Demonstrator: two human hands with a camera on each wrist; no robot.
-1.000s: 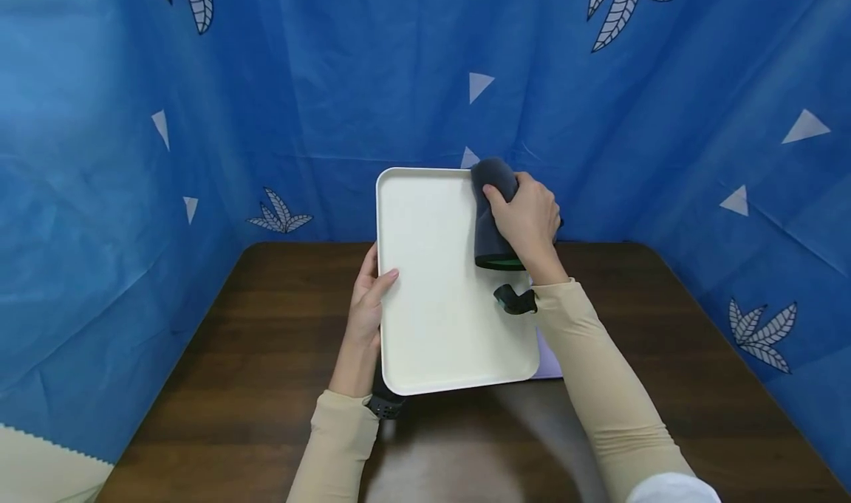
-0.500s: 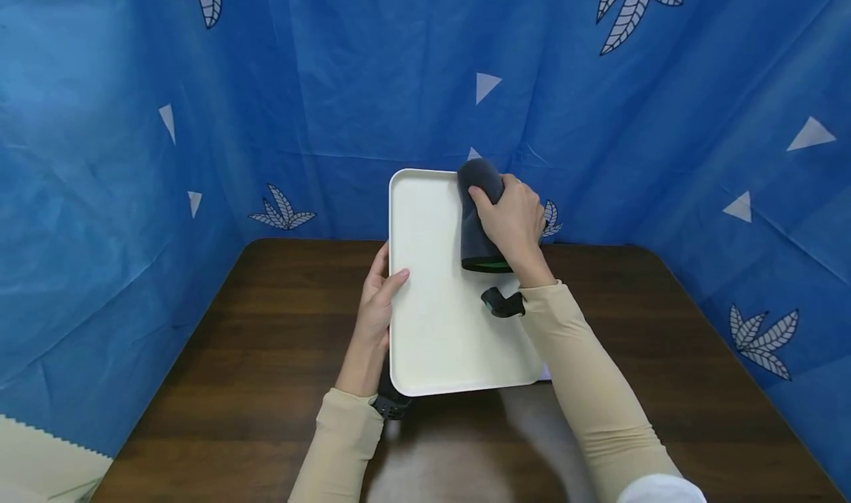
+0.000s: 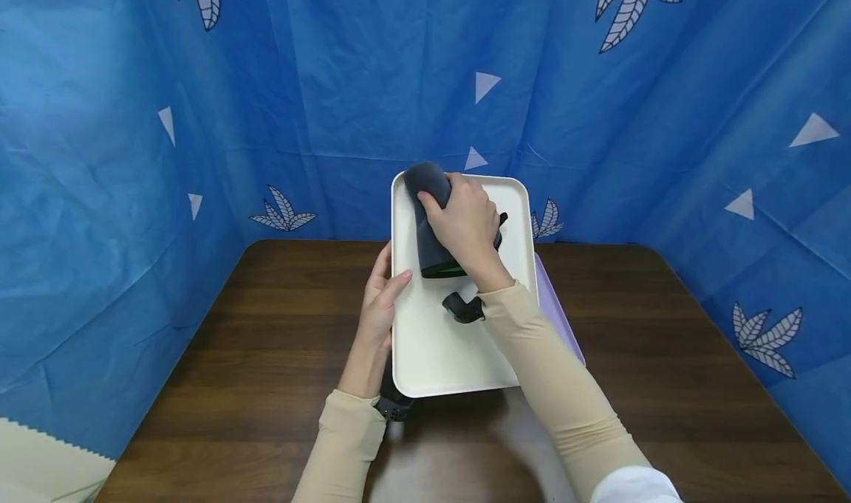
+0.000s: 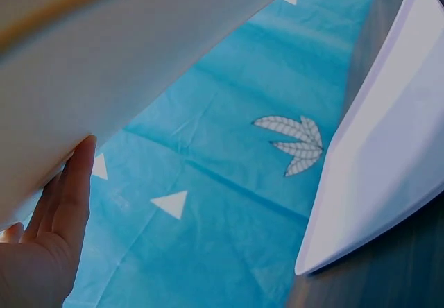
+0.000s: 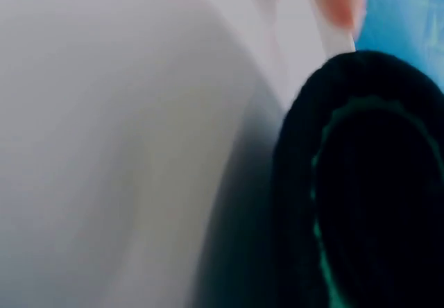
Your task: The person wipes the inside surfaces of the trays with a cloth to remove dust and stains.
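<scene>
My left hand (image 3: 382, 303) holds a white rectangular tray (image 3: 425, 348) by its left edge, thumb over the rim and fingers behind. The tray is tilted up above the table, its inner side facing me. My right hand (image 3: 468, 222) grips a dark grey folded cloth (image 3: 428, 222) with a green inner side, against the tray's upper left part. In the right wrist view the cloth (image 5: 298, 183) shows as a dark loop beside the pale tray surface (image 5: 125, 148). The left wrist view shows the tray's underside (image 4: 104, 65) and my left fingers (image 4: 73, 197) against it.
A lavender tray (image 3: 557, 318) lies on the brown wooden table (image 3: 279, 340), partly hidden behind the white tray. Blue patterned curtain (image 3: 372, 82) surrounds the table at the back and sides. A black camera mount (image 3: 463, 308) sits at my right wrist.
My right hand has moved the cloth leftward across the tray, from its upper right edge to its upper left. The left hand keeps hold of the tray, which sits slightly farther right in view.
</scene>
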